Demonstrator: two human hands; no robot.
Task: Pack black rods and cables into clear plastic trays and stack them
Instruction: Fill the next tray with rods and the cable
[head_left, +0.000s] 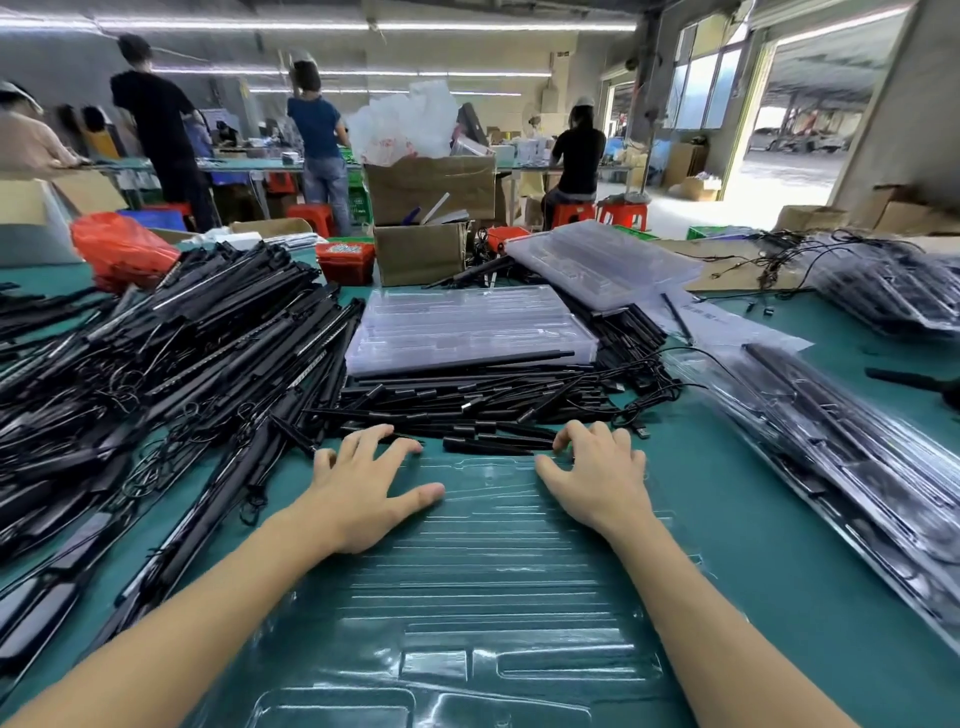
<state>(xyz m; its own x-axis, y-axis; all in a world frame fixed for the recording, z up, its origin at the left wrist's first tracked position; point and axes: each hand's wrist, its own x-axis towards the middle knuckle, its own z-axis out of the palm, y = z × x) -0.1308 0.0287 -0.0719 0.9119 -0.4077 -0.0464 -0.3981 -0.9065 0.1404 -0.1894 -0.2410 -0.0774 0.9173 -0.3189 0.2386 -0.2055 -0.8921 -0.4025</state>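
Observation:
An empty clear plastic tray (483, 587) lies flat on the green table directly in front of me. My left hand (363, 488) rests on the tray's far left part with fingers spread. My right hand (597, 473) rests on its far right part, fingertips bent at the tray's far edge beside a black rod (493, 445). Loose black rods and cables (467, 400) lie just beyond the tray. A stack of empty clear trays (467, 327) sits behind them. Filled trays (852, 462) are stacked at the right.
A large heap of black rods with cables (166, 353) covers the left of the table. More clear trays (602, 260) and cardboard boxes (421, 249) stand at the back, with a red bag (124, 249) at back left. Several people work at far benches.

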